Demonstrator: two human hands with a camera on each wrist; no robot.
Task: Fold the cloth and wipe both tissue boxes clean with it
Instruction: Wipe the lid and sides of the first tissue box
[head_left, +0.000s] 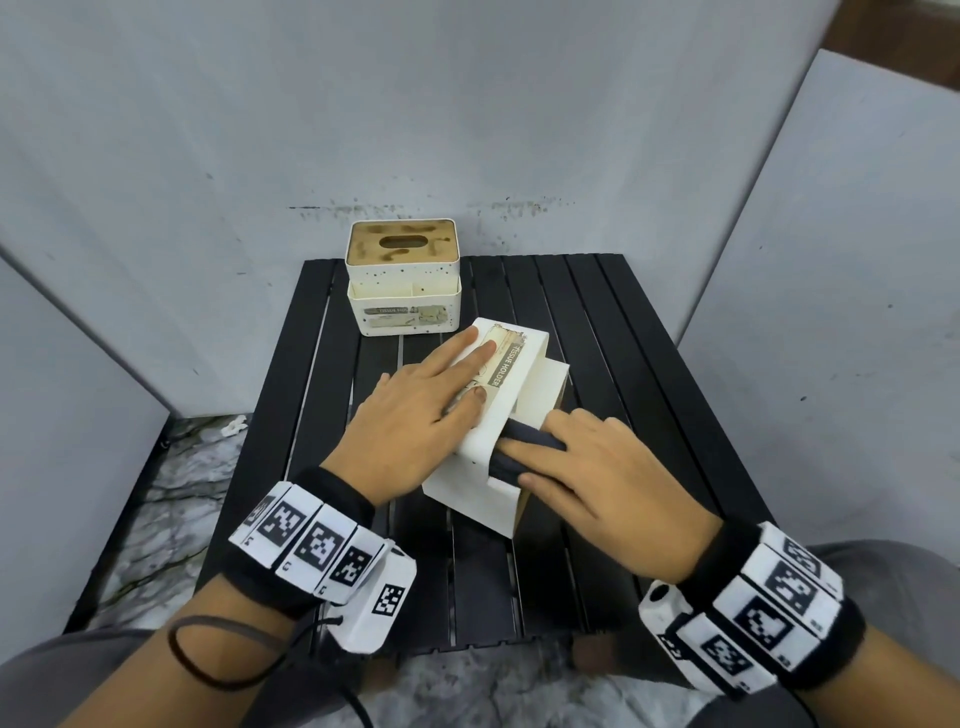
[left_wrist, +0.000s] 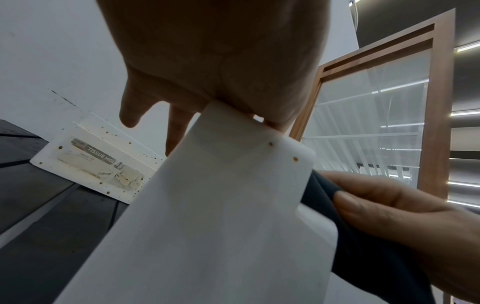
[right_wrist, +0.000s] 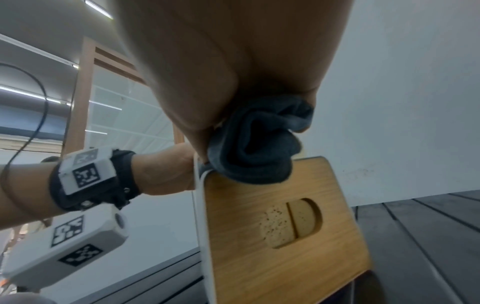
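The near tissue box (head_left: 519, 374) lies tipped on its side in the middle of the black table, its wooden lid (right_wrist: 259, 257) facing right. My left hand (head_left: 452, 379) rests flat on its upward labelled face, fingers straight. My right hand (head_left: 566, 462) holds the dark grey cloth (head_left: 524, 441) bunched in its grip and presses it on the box's top edge by the lid; the right wrist view shows the cloth (right_wrist: 254, 144) wadded under the palm. The second tissue box (head_left: 402, 291) stands upright at the back, with brown stains on its lid and specks on its white sides.
The black slatted table (head_left: 613, 322) is enclosed by grey panels behind and at both sides. Its left edge drops to a marble floor (head_left: 182, 483). The back box stands about a hand's width beyond the tipped one.
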